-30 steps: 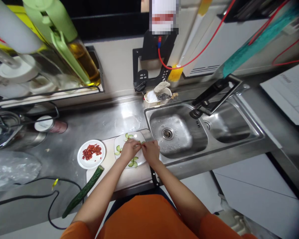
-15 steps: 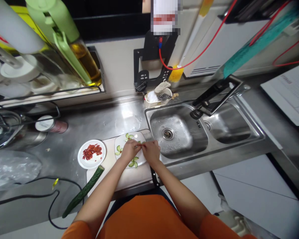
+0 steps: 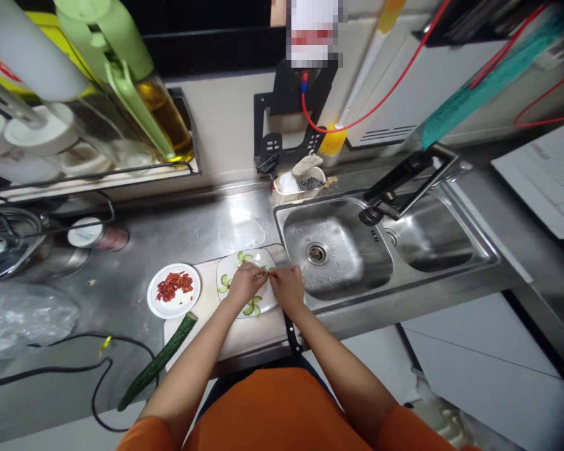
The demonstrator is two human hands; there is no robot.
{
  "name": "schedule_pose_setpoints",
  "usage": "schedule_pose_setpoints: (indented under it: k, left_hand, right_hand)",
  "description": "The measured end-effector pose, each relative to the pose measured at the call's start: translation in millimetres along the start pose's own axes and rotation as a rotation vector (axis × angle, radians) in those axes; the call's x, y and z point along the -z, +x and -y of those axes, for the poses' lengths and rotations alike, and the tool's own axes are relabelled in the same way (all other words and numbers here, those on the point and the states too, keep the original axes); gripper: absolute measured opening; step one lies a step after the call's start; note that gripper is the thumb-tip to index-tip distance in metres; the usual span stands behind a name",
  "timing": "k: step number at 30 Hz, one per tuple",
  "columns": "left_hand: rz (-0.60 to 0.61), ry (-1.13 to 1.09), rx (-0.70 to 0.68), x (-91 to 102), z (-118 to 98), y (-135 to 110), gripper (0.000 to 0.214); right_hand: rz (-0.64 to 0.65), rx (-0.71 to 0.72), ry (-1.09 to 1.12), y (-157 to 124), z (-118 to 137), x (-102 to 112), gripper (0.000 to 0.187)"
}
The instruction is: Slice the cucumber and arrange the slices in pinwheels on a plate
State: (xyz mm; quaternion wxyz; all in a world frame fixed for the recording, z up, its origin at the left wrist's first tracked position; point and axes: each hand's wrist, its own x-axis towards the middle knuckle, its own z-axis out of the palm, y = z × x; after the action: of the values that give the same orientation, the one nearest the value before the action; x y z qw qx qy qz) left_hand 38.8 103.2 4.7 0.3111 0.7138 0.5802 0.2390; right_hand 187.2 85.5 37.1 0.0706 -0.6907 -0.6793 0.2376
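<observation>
Both hands meet over a white plate [image 3: 262, 255] that carries several cucumber slices [image 3: 250, 309]. My left hand [image 3: 244, 285] is closed in a pinch, and my right hand [image 3: 287, 289] pinches too. Between their fingertips is a small green cucumber slice [image 3: 266, 270]. The plate rests on a pale cutting board [image 3: 244, 335] at the counter's front edge. A whole cucumber [image 3: 157, 361] lies at the board's left corner. A black knife handle [image 3: 292, 332] shows under my right wrist.
A small white plate of chopped red chilli [image 3: 173, 290] sits left of the board. A steel double sink [image 3: 338, 250] with a black tap [image 3: 399, 185] lies to the right. A black cable [image 3: 75, 369] runs across the counter at left. A wire shelf with an oil bottle [image 3: 164, 116] hangs above.
My right hand has edged slightly left toward my left hand. The view has shifted a little; nothing else has moved.
</observation>
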Motion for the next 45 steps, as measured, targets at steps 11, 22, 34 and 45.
schedule_pose_setpoints:
  k: [11, 22, 34, 45]
  left_hand:
    - [0.061, 0.012, -0.001, -0.5, -1.7, 2.5, 0.013]
    - [0.018, 0.040, 0.002, -4.2, 1.4, 0.3, 0.010]
    - [-0.012, 0.014, -0.028, -5.9, 5.0, -1.8, 0.010]
    - [-0.023, -0.006, -0.012, -5.9, 3.6, -3.3, 0.011]
  right_hand:
    - [-0.019, -0.051, -0.022, 4.1, 1.2, 1.1, 0.024]
    - [0.008, 0.066, -0.142, 7.9, 6.2, 2.0, 0.023]
    - [-0.054, 0.218, -0.178, 6.5, -0.3, -1.9, 0.017]
    - [-0.042, 0.229, -0.121, 7.6, -5.0, -2.6, 0.017]
